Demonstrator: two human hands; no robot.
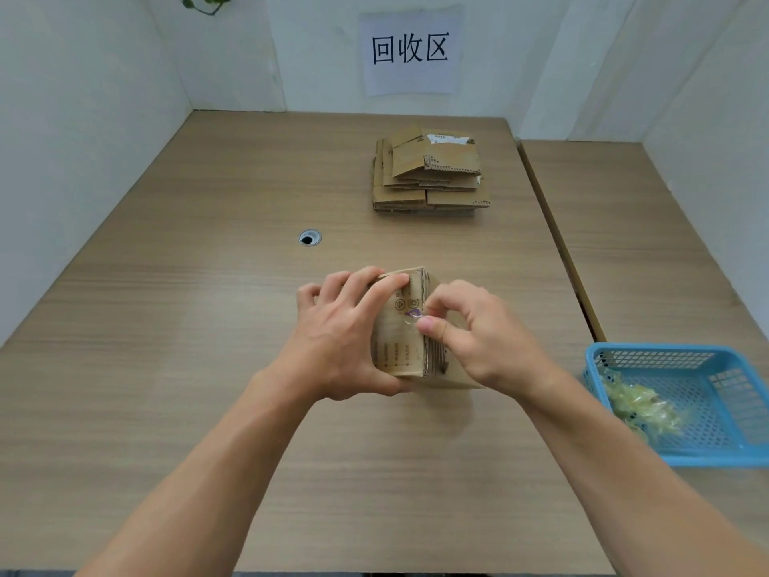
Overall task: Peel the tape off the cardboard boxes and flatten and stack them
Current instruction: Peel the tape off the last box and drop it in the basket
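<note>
Toward the desk's [199, 335] near edge: left hand [341, 339] grips cardboard box [397, 351], bracing it against the pull. Right hand [478, 335] pinches clear tape [412, 316] on the box face, probably starting a peel. Flattened stack [430, 177] near far edge. Blue basket [649, 350] at right edge collects tape scraps [636, 406], within reach.

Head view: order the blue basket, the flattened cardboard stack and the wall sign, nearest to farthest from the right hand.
1. Blue basket, just right of the right hand.
2. Flattened cardboard stack, farther back on the table.
3. Wall sign, back wall.
</note>
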